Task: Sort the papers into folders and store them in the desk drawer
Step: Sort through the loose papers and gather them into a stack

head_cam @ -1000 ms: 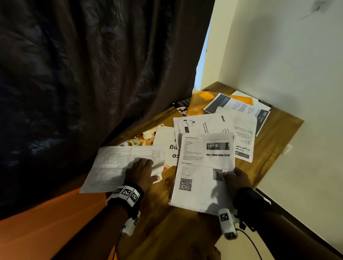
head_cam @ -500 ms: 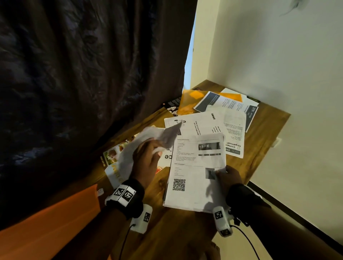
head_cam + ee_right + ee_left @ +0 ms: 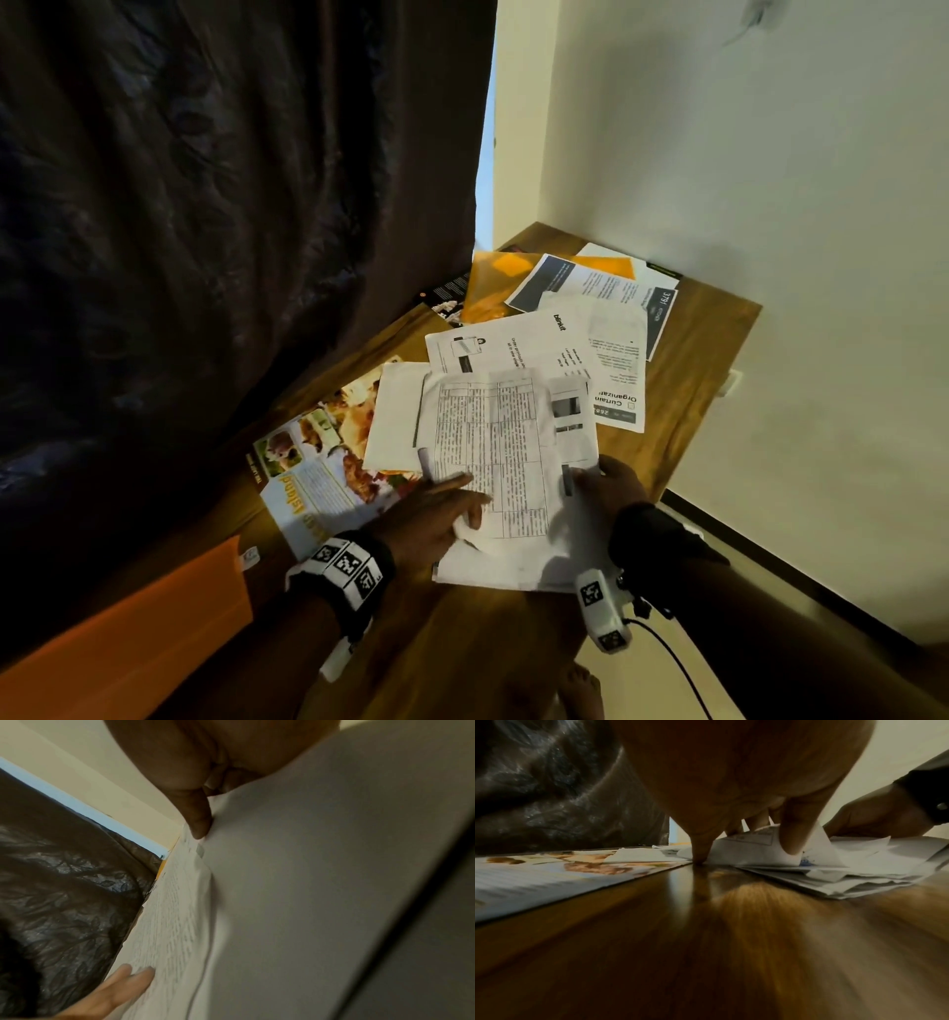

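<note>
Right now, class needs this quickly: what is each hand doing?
Left hand: pinches the near corner of the table-printed sheet.
Right hand: grips the paper stack at its right edge.

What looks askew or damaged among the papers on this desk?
The table-printed sheet on the near stack is crumpled, and its lower corner is bunched under the left hand, lying crooked to the pages beneath. The right hand steadies that stack's edge. Farther back, loose papers overlap at mixed angles. Nothing looks torn or spilled.
</note>
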The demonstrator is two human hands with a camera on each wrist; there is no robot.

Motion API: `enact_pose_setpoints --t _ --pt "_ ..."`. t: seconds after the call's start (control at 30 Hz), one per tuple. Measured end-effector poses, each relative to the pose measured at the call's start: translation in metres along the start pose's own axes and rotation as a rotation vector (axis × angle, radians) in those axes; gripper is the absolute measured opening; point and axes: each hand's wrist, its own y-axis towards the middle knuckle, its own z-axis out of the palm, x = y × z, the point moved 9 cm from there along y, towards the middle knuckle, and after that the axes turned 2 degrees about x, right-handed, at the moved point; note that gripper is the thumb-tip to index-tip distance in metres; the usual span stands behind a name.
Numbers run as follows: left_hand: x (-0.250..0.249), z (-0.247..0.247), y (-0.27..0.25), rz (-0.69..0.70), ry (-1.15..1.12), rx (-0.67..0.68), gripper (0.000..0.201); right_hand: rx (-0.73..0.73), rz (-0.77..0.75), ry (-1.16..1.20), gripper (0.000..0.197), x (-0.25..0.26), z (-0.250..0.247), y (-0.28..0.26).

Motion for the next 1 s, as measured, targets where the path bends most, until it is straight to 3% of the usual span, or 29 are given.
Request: enact_pose_setpoints --t 0.17,0.3,0.4,0.53,0.73,0.83,1.0 --pt "-0.01 -0.005 0.003 0.058 -0.038 -0.004 0.037 0.008 0.034 -0.078 0.042 0.008 0.002 -0.006" --pt "-0.015 0.0 0.013 0.055 0.039 -0.002 0.045 0.015 0.067 -0.094 0.059 -0.008 0.004 0.006" --pt "-0.016 -0.011 0.019 0.018 0.051 -0.121 0.042 0.027 0.047 -0.095 0.046 -0.012 0.002 0.012" --pt "0.009 -0.025 0.023 -0.17 -0.018 -0.307 0.048 0.071 0.027 -0.063 0.027 0.001 0.002 -0.001" --pt "0.048 -0.021 0.026 -0.46 -0.228 -0.36 0.054 0.126 -0.001 0.007 0.047 0.0 0.003 -0.003" --pt "0.054 -0.022 0.031 -0.489 -0.327 -0.381 0.051 0.109 -0.023 0.097 0.045 0.001 0.001 -0.005" --pt "0.048 -0.029 0.039 -0.481 -0.783 -0.448 0.046 0.099 -0.076 0.191 0.043 0.01 -0.003 -0.008"
